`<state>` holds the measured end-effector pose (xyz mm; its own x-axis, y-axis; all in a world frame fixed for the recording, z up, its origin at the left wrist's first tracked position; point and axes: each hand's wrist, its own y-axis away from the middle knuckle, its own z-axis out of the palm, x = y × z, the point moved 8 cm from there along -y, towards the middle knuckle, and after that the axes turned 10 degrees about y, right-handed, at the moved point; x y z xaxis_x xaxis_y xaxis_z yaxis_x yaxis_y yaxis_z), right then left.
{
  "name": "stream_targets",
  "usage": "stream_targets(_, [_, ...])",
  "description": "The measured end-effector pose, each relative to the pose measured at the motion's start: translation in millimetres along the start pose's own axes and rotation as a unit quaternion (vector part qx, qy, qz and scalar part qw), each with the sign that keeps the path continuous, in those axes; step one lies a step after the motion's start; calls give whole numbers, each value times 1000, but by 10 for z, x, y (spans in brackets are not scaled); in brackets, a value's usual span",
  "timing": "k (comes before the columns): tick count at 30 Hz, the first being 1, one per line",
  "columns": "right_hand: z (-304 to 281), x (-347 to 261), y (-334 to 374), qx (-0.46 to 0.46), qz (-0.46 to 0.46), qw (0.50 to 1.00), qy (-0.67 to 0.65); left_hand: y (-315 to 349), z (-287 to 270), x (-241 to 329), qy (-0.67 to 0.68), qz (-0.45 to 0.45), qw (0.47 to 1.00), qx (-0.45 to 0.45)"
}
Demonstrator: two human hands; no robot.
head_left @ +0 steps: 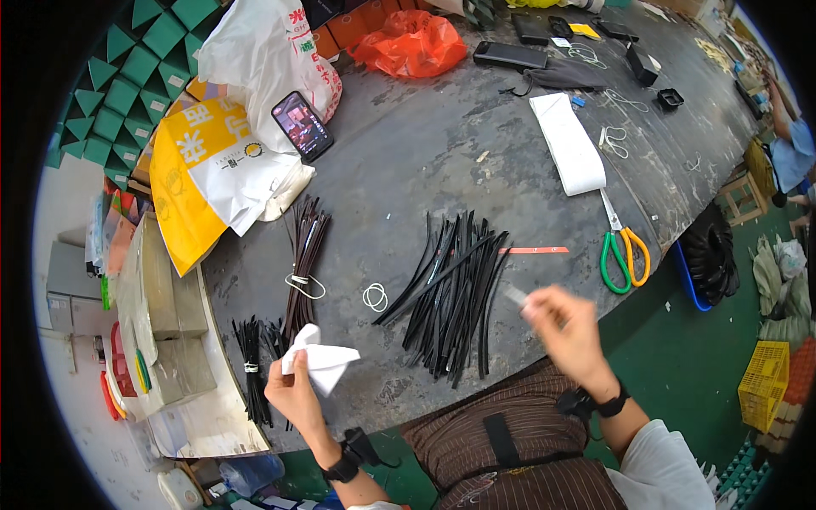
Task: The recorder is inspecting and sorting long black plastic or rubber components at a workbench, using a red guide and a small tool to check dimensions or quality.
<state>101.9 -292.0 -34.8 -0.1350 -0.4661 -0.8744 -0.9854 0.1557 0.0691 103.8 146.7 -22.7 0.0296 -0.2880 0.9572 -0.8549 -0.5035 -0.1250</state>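
Observation:
My left hand (pixel 291 398) is closed on a folded piece of white paper or cloth (pixel 330 364) above the table's near edge. Between the fingertips of my right hand (pixel 568 331) is a small pale strip (pixel 515 295); its kind is unclear. A loose pile of black strips (pixel 450 297) lies between the two hands. Beyond my left hand, a dark brown bundle of strips (pixel 304 263) has a white band around it. A tied black bundle (pixel 248 365) is at the left. One loose white elastic band (pixel 375 297) rests between bundle and pile.
Scissors (pixel 629 263) with green and orange handles lie right, near a long white folded strip (pixel 568 146). A thin red strip (pixel 535 250) touches the pile. A lit phone (pixel 302 127) leans on plastic bags (pixel 263 68). Another person's sleeve (pixel 792 153) shows far right.

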Motion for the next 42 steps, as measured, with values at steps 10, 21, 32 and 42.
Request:
stream_targets(10, [-555,393,-597,236,-132,889,368,250,762,395,-350,154,923,-54])
stream_targets(21, [-72,343,-699,92,-127,917,366,954,2329,249,-371,152,853,-334])
stream_targets(32, [-454,369,-646,115,-31,942,315,566,2235,204,-330,176,875,-308])
stream_targets(42, [-685,571,-365,90,47,995,-14,419,2074,496,-254,323,875,-258])
